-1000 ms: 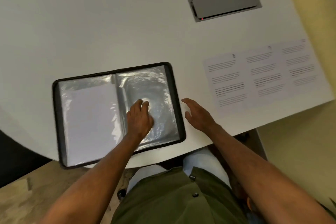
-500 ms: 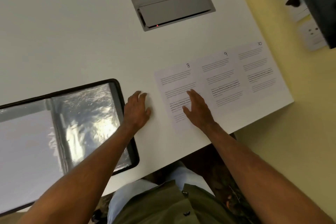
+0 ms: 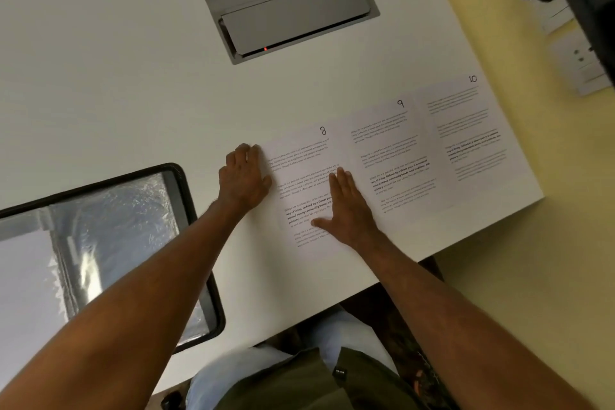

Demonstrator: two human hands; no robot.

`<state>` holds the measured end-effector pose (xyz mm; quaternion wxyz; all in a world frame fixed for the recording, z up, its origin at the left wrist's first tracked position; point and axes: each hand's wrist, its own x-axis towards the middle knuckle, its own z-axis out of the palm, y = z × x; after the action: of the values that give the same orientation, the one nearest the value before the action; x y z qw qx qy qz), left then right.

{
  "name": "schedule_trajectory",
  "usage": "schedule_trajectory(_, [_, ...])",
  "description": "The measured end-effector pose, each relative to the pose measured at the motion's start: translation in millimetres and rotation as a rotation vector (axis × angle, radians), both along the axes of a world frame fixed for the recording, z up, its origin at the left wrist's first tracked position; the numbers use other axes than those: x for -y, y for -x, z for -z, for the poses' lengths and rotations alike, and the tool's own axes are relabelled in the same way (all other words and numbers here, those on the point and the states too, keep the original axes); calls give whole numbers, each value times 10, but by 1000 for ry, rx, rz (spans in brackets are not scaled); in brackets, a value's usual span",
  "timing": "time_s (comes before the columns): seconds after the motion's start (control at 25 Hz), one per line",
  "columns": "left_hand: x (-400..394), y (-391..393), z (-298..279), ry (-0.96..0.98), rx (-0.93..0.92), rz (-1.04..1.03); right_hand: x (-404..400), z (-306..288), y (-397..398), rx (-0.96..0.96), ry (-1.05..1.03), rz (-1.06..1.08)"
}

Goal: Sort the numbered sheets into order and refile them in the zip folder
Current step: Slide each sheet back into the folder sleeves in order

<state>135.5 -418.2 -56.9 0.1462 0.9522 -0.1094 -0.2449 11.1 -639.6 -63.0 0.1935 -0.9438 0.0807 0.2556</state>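
Observation:
Three printed sheets lie side by side on the white table: sheet 8 [image 3: 301,156], sheet 9 [image 3: 392,146] and sheet 10 [image 3: 466,120]. My right hand [image 3: 346,210] rests flat on sheet 8 with fingers spread. My left hand [image 3: 244,176] sits at the left edge of sheet 8, fingers curled down onto the edge. The black zip folder [image 3: 186,196] lies open at the left, its clear plastic sleeves showing, a white sheet in the left sleeve. My left forearm crosses over the folder's right page.
A grey cable hatch [image 3: 283,0] is set into the table [image 3: 116,76] at the back. The table's right edge runs just past sheet 10, with a yellow wall and white sockets [image 3: 579,56] beyond. My lap is below the front edge.
My left hand left the folder's right page and moved right to the edge of sheet 8. My right hand slid onto sheet 8. The view swung right.

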Motion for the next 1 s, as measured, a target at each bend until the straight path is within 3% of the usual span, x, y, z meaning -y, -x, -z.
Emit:
schedule_trajectory(0.12, [69,-45,-1,-48,-12,-24,-6,44,39,10,30,-28])
schedule_trajectory(0.2, [107,-83,25,41,-51,-121,4,45,42,16,30,-38])
schedule_trajectory(0.36, [193,-59,-13,544,-213,-707,29,34,34,10,17,-40])
schedule_trajectory(0.44, [242,97,-60,645,-295,-903,26,21,30,11,9,-28])
schedule_trajectory(0.68, [240,756,-81,664,-375,-783,-95,-40,48,17,-149,65])
schedule_trajectory(1.0, [-371,851,-354,787,-439,-861,-344,-322,81,72,-341,358])
